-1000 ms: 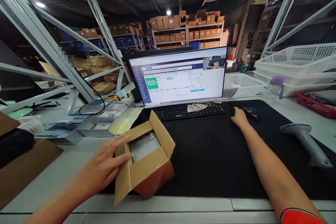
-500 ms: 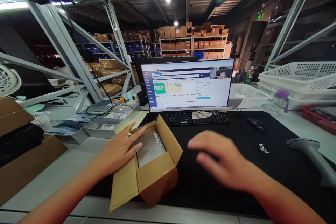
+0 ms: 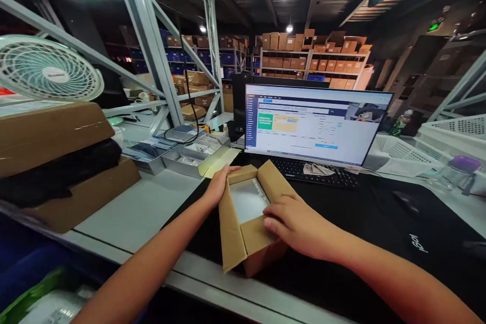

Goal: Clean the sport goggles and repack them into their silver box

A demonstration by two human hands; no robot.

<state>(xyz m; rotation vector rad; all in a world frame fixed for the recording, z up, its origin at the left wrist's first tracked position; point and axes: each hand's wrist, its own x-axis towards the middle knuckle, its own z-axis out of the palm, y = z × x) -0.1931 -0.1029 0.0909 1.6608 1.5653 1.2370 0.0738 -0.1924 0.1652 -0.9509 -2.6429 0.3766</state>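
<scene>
Noting positions: carton [image 3: 260, 235], flaps out, sits b/w both hands, near front edge of the blk desk mat [image 3: 364, 228]. Pale box [image 3: 246, 202] w/ lettering lies inside, face up, set below the flap line. Its long axis, afaict, runs near-to-far, far end leaning a bit L; lettering follows the R side.

L hand [image 3: 217, 186] at carton's far L corner, fingers reaching along outside of far flap, partly hidden; can't tell if it pinches cardboard or just rests. R hand [image 3: 296, 223] comes in from R, over the R flap; fingers curled, thumb slightly apart from them, tips at the opening's near R corner. Firm pinch or light touch: can't tell.

Key relation: pale box is L of R fingertips and R of/nearer than L hand. R hand is the closer one, right by the box's near R corner; L stays outside the wall.

Beyond carton: kbd [image 3: 283, 168] w/ cloth [image 3: 318, 169] on it, then monitor [image 3: 304, 136]. Parts trays [image 3: 182, 167] off far L.
</scene>
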